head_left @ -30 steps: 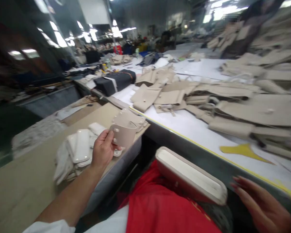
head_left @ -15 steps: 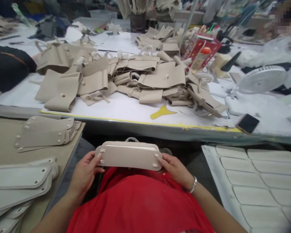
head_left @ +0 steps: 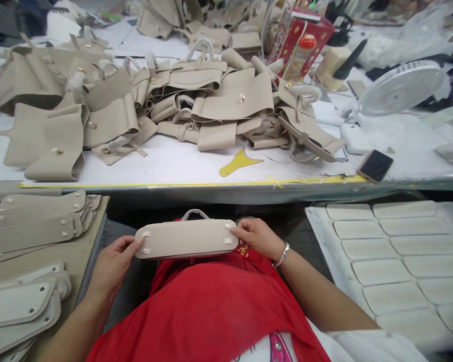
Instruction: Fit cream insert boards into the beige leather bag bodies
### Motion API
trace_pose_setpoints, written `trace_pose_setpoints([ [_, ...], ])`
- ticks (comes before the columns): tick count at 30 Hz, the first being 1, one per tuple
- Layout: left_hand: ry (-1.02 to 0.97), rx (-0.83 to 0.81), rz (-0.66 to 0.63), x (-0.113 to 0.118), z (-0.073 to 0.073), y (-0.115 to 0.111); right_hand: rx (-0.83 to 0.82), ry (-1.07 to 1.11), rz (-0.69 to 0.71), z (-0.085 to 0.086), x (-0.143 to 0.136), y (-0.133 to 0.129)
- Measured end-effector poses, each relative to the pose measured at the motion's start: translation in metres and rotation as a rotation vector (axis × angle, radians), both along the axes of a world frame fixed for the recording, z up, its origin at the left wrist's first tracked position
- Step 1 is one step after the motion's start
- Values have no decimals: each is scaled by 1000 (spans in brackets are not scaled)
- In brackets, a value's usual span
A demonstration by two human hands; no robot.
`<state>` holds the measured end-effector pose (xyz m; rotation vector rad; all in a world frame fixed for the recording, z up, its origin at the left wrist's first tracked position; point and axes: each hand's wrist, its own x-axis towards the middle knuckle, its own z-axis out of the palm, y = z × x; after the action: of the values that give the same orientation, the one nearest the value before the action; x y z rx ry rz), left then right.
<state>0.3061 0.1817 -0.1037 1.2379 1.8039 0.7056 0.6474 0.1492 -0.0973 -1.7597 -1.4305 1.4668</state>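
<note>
A long beige panel (head_left: 186, 238) with rounded ends and small white tabs near both ends is held level above my red apron (head_left: 211, 296). My left hand (head_left: 117, 256) pinches its left end between thumb and fingers. At the right end, my right hand (head_left: 257, 237) grips the edge near the upper white tab, a bracelet on the wrist. Behind the panel's top edge rises a wrapped, looped handle (head_left: 195, 213); what it joins is hidden.
Beige bag pieces (head_left: 234, 100) lie heaped on the white table, with a yellow scrap (head_left: 238, 162), a phone (head_left: 376, 166) and a white fan (head_left: 402, 89). Stacked panels (head_left: 38, 221) and pale pieces (head_left: 18, 304) lie at left. A board (head_left: 319, 229) at right bears rows of pale pieces.
The view has shifted, so the table heap sits further left. The panel now faces up more flatly, covering the pale strip seen along its top edge before. Both hands still hold its ends.
</note>
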Motion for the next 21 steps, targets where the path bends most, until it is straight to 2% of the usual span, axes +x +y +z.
trace_pose_setpoints([
  [3, -36, -48, -47, -6, -2, 2, 8, -43, 45, 0, 2, 1],
  [6, 66, -57, -106, -14, -1, 7, 67, -126, 68, -2, 3, 3],
  [8, 259, -16, -181, -15, 3, 10, 64, -134, 57, -3, 2, 4],
  [10, 514, 155, -264, -5, 9, 13, 43, -127, 46, -3, 2, 4],
  [12, 671, 395, -409, 19, 16, 13, 40, -141, 39, -2, 1, 3],
  [14, 650, 553, -667, 55, 20, 11, 37, -151, 41, -2, 1, 3],
  [17, 514, 602, -1062, 114, 18, 8, 28, -135, 62, -3, 2, 3],
  [19, 487, 583, -1187, 143, 14, 9, 22, -128, 81, -4, 3, 4],
  [21, 513, 522, -1220, 159, 11, 11, 17, -136, 94, -2, 5, 6],
])
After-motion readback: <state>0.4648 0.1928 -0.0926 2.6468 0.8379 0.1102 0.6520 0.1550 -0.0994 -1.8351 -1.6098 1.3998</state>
